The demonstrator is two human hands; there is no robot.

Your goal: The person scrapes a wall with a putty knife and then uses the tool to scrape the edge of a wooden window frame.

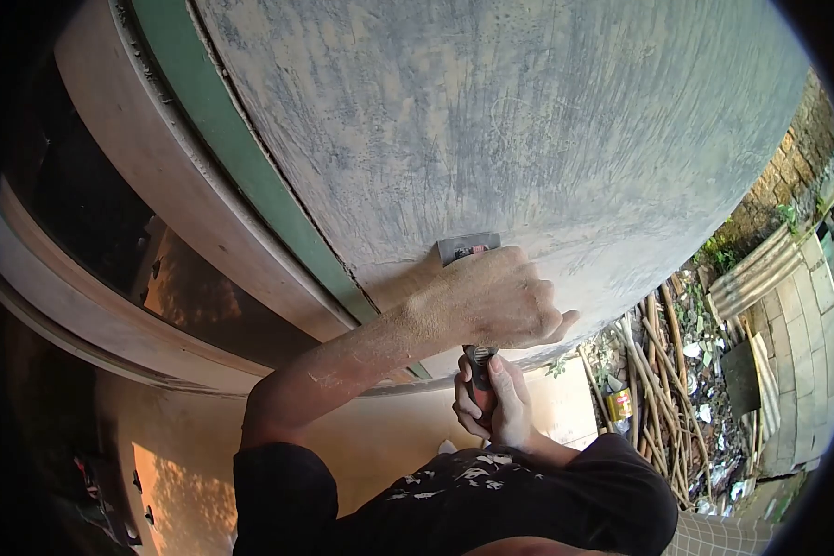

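A tool with a flat grey head lies against the upright grey wall panel. My left hand is closed over the middle of this tool, with pale dust on the hand and forearm. Below it, my right hand grips the black-and-reddish handle, thumb laid along its side. The tool's middle is hidden under my left hand, so I cannot tell its exact kind. Streaky grey and pale patches cover the panel above the head, and its lower part near my hands looks paler.
A green strip and a pale frame around dark glass border the panel on the left. Tiled floor lies below. To the right are wooden sticks, a yellow can, scattered litter and a low block wall.
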